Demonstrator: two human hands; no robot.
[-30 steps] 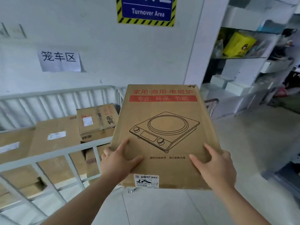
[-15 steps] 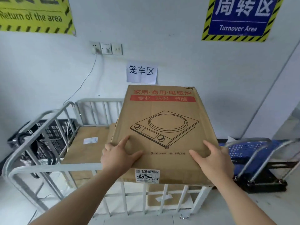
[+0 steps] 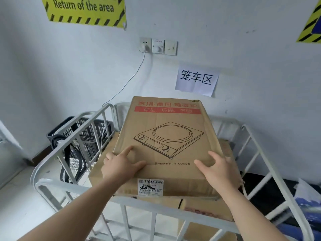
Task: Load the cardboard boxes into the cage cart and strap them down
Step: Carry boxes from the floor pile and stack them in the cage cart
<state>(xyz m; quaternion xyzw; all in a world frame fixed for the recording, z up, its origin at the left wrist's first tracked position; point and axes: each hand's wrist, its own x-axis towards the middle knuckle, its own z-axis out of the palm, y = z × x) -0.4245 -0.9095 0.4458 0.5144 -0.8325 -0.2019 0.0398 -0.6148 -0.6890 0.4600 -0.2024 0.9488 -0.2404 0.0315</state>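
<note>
Grips the box (image 3: pixel 166 145) with both hands at the near corners. Left hand (image 3: pixel 119 166): thumb and forefinger spread on the printed top, other fingers hidden round the left edge. Right hand (image 3: pixel 220 169): thumb on top, fingers wrapped round the right side. Probably takes so wide a hold to carry a broad, flat box level and to stop twisting. Printed face up, label end toward the body.

Holds the box over the cart (image 3: pixel 132 201), just beyond the front rail and above the boxes (image 3: pixel 206 211) lying inside. Cannot tell whether resting on them or hanging just above, with the underside out of sight. Seems aimed at the top of the stack, flat side down, likely to make a steady layer and an even surface for strapping. No strap visible anywhere.

Judged as the placing step, with strapping not yet begun. Needs next to lower and slide forward, then to free the fingers from beneath. Risks pinching the fingers between box and stack, or catching the near edge on the rail.

To the left of the cart, a black crate (image 3: pixel 83 126) with cables, close to the wall. Above, a paper sign (image 3: pixel 196 79) and a socket (image 3: pixel 145 44) with a white cord going down.
</note>
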